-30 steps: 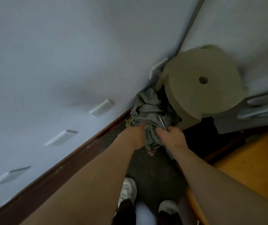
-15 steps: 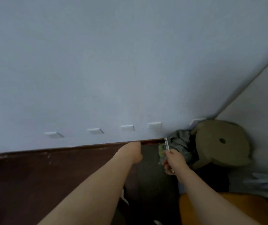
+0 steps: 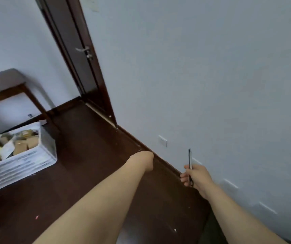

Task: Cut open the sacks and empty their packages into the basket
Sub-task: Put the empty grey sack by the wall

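Basket (image 3: 47, 150) sits on floor (image 3: 88, 173) at far left: white slatted crate, partly cut off by the frame edge, just beside the leg of a dark table (image 3: 3, 80) that stands against the left wall. Packages (image 3: 20, 147) fill it to about rim level, mostly brown cardboard boxes, plus a pale sheet and something yellow-green at the left, blurred. Both arms reach forward over the floor, well apart from the basket. On the right, right hand (image 3: 196, 177) grips cutter (image 3: 190, 161): fingers wrapped round its lower half, thin metal body standing upright out of the top of the fist, tip up in front of wall (image 3: 211, 85). Blade out or retracted: can't tell, too thin to resolve. On the other side, left hand (image 3: 143, 161) shows its back to the camera, fingers bent down and away out of sight. It probably holds nothing, but can't tell whether the fingers are together or apart. Baseboard (image 3: 167, 165) runs diagonally between the two hands. White outlet plates (image 3: 162, 140) sit low on the wall, one just up and left of the cutter tip. Dark door (image 3: 81, 67) with metal handle (image 3: 86, 51) is in the corner beyond the basket.
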`<state>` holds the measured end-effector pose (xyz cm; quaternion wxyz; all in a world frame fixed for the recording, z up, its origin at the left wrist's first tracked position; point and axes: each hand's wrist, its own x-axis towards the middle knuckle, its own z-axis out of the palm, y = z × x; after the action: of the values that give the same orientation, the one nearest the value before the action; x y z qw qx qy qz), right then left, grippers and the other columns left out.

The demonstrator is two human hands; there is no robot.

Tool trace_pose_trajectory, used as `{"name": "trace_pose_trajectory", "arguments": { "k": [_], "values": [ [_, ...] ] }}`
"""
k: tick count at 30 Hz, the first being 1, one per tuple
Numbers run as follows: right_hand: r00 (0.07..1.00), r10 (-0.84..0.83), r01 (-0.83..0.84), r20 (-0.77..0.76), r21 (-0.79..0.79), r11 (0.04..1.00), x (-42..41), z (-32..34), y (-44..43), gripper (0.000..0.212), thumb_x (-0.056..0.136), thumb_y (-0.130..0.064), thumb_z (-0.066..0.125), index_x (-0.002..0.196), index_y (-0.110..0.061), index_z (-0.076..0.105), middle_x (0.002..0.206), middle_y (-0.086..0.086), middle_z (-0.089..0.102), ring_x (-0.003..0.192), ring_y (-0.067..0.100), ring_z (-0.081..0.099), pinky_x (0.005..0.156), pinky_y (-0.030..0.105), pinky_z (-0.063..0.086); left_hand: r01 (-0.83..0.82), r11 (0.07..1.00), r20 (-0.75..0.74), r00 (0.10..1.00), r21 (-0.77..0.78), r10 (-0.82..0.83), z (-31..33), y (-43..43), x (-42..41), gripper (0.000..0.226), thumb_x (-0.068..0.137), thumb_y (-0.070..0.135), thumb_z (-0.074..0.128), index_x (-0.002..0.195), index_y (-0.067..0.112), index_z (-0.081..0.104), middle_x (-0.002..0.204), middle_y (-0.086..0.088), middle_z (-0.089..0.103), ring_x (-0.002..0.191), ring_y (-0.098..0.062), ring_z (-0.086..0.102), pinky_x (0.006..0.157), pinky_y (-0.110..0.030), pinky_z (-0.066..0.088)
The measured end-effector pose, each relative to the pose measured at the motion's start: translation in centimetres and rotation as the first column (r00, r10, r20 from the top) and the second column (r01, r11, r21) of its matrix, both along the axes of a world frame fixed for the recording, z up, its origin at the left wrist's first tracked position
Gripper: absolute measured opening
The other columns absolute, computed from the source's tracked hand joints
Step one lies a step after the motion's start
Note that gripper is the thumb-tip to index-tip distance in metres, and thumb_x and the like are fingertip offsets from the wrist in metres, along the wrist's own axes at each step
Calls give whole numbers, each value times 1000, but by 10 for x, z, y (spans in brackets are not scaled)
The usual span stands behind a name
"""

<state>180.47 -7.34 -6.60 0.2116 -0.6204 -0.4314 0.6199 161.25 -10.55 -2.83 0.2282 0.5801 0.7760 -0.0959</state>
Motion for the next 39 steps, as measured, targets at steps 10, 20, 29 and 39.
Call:
{"name": "trace_pose_trajectory", "arguments": {
  "k": [10, 20, 29, 39],
  "values": [
    [893, 427, -422, -144, 60, 904, -316, 49, -49, 15, 101, -23, 44, 101, -11, 53, 95, 10, 67, 62, 18, 64, 41, 23, 48, -476, 876, 43, 880, 84, 474, 40, -141, -283, 35, 85, 17, 50, 120, 13, 53, 128, -9, 55, 117, -30, 54, 94, -39, 48],
    [730, 630, -651, -264, 11, 759, -542, 67, -100, 19, 96, -2, 50, 115, -3, 50, 88, 14, 62, 63, 19, 62, 45, 23, 49, -731, 676, 85, 682, 93, 726, 43, -230, -469, 31, 88, 17, 51, 118, 9, 52, 123, -12, 55, 112, -29, 54, 87, -35, 46],
    [654, 703, -725, -280, 32, 688, -744, 38, -57, 30, 93, 0, 54, 124, 0, 52, 88, 9, 58, 70, 21, 65, 48, 24, 53, -788, 611, 46, 615, 82, 787, 23, -194, -647, 30, 89, 21, 47, 118, 14, 55, 118, -7, 61, 101, -26, 58, 77, -33, 45],
    [613, 765, -771, -198, 63, 634, -973, 40, 17, 39, 85, -8, 70, 121, -3, 58, 90, 7, 65, 68, 11, 60, 45, 17, 49, -831, 553, -49, 551, 56, 833, 41, -139, -846, 35, 94, 18, 47, 128, 10, 46, 126, -8, 54, 114, -26, 53, 85, -31, 43]
  ]
}}
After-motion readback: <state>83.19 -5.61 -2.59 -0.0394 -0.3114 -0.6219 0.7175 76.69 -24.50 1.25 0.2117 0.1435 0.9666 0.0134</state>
